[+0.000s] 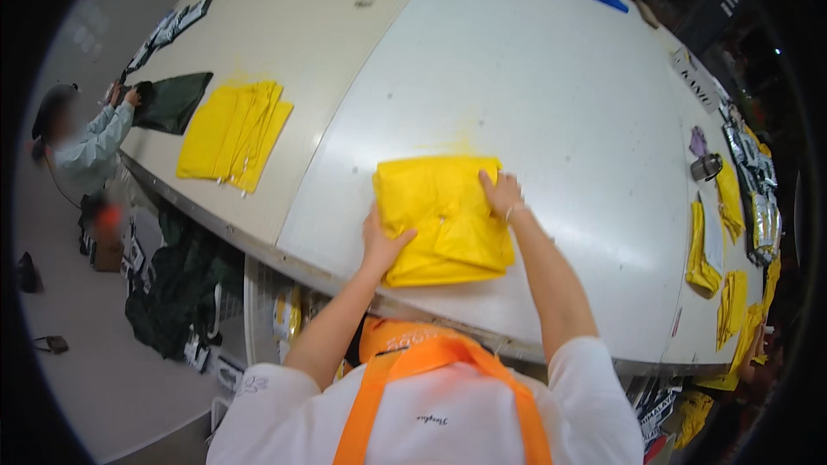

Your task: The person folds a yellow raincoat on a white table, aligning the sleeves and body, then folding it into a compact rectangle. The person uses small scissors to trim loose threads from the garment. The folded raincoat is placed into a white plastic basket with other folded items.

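A folded yellow garment [441, 211] lies flat in a squarish bundle on the white table [534, 95], close to its front edge. My left hand [384, 245] clasps the bundle's left side, thumb lying over the top and the other fingers partly hidden along the edge. At the far right corner, my right hand [502, 193] grips the opposite side with its thumb on the cloth. Creases run across the upper layer between both hands. Left of this bundle, a second stack of folded yellow garments [231, 133] rests on the beige part of the table.
A co-worker [90, 133] at the left edge handles a dark green garment [177, 102]. Several yellow garments [705, 250], a metal cup [706, 167] and silver packages [762, 224] lie along the right side. Dark green cloth [185, 284] is heaped below the table at left.
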A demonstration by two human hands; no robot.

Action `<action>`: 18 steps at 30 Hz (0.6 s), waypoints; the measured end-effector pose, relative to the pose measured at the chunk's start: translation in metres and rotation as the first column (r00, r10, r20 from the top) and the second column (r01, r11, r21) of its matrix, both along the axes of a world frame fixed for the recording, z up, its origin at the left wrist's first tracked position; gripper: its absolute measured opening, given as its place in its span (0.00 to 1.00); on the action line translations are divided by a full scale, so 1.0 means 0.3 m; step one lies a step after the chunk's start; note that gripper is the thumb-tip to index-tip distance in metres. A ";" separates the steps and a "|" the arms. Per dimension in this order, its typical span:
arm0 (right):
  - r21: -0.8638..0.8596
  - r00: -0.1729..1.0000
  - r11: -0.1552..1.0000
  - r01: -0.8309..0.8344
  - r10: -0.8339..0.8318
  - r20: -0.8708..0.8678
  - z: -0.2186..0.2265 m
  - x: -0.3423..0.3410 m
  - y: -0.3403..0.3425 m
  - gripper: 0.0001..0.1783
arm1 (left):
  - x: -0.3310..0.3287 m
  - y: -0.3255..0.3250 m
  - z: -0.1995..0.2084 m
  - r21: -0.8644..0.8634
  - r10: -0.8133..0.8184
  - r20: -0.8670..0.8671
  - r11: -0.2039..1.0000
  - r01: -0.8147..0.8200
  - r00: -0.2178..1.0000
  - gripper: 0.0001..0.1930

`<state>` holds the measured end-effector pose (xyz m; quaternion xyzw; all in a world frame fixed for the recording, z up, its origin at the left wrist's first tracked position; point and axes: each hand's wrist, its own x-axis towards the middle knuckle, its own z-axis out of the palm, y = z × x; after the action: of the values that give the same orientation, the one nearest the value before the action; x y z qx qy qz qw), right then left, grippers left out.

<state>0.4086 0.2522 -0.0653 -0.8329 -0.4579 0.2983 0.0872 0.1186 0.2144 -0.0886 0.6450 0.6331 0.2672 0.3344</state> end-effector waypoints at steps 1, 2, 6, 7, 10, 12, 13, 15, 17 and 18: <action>0.093 0.996 0.992 0.090 -0.087 -0.032 0.041 -0.031 -0.063 0.52 | -0.021 -0.032 -0.007 0.045 0.112 -0.037 0.993 -0.111 0.993 0.51; 0.190 0.991 0.977 0.099 -0.079 -0.112 0.034 -0.010 -0.118 0.59 | -0.068 -0.072 -0.041 -0.075 0.187 0.043 0.980 -0.183 0.981 0.49; 0.038 0.970 0.989 0.141 -0.131 -0.207 0.026 -0.142 -0.305 0.64 | -0.062 -0.126 0.063 -0.404 0.079 0.217 0.915 0.016 0.973 0.40; 0.059 0.987 0.991 0.116 -0.109 -0.117 0.048 -0.200 -0.330 0.63 | -0.063 -0.138 0.071 -0.370 0.045 0.211 0.928 0.037 0.976 0.38; 0.159 0.964 0.981 0.112 -0.069 -0.255 -0.022 -0.228 -0.411 0.59 | -0.112 -0.163 0.037 -0.266 -0.052 0.191 0.958 0.102 0.980 0.34; 0.225 0.945 0.967 0.117 -0.039 -0.325 -0.043 -0.249 -0.513 0.56 | -0.142 -0.233 0.050 -0.224 -0.160 0.146 0.956 0.190 0.976 0.34; 0.235 0.949 0.965 0.114 -0.036 -0.314 -0.025 -0.269 -0.551 0.56 | -0.155 -0.271 0.081 -0.204 -0.232 0.110 0.946 0.251 0.966 0.36; 0.233 0.922 0.961 0.149 -0.050 -0.384 0.041 -0.329 -0.618 0.56 | -0.262 -0.380 -0.041 -0.295 -0.062 0.312 0.942 0.159 0.948 0.39; 0.291 0.903 0.933 0.212 -0.072 -0.424 0.035 -0.356 -0.679 0.57 | -0.292 -0.465 -0.039 -0.410 0.058 0.486 0.896 0.169 0.872 0.41; 0.366 0.898 0.895 0.257 -0.081 -0.433 0.017 -0.360 -0.691 0.58 | -0.283 -0.459 0.010 -0.451 0.086 0.563 0.865 0.219 0.822 0.42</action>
<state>0.3005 0.0450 -0.0603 -0.7522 -0.4064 0.3521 0.3809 0.0338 0.0767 -0.0857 0.4508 0.5281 0.2618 0.6703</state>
